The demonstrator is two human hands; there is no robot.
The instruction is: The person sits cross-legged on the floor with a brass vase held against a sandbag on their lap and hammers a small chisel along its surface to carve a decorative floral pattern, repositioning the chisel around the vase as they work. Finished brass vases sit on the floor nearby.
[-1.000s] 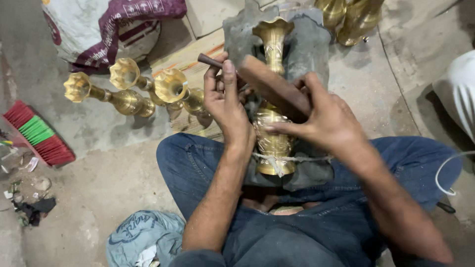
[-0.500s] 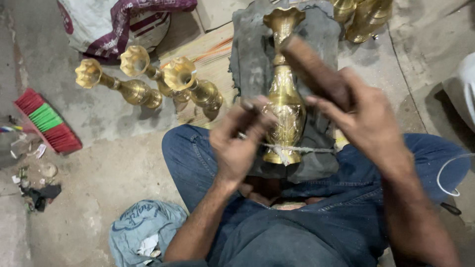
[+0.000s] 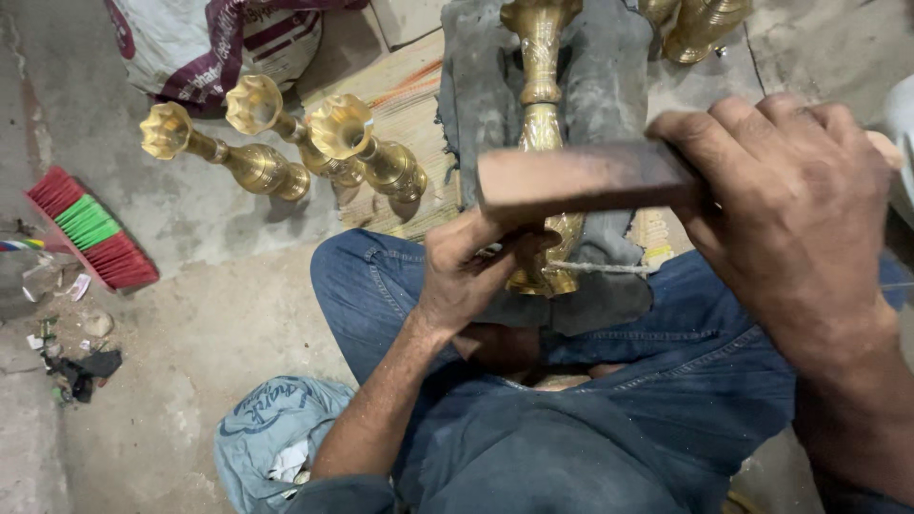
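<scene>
Our right hand (image 3: 790, 219) is wrapped tight around a dark, blunt wooden mallet (image 3: 581, 179), raised close to the camera at three o'clock. Our left hand (image 3: 471, 271) is closed on a small tool whose tip we cannot make out, pressed to the lower body of the tall engraved brass vase (image 3: 543, 143). That vase lies on a grey padded cloth (image 3: 609, 86) across our lap, neck toward twelve o'clock. Pattern already covers the neck (how much of the belly remains we cannot tell). Three finished-looking brass vases (image 3: 305, 148) lie at ten o'clock, a red-and-green broom (image 3: 90, 228) at nine.
</scene>
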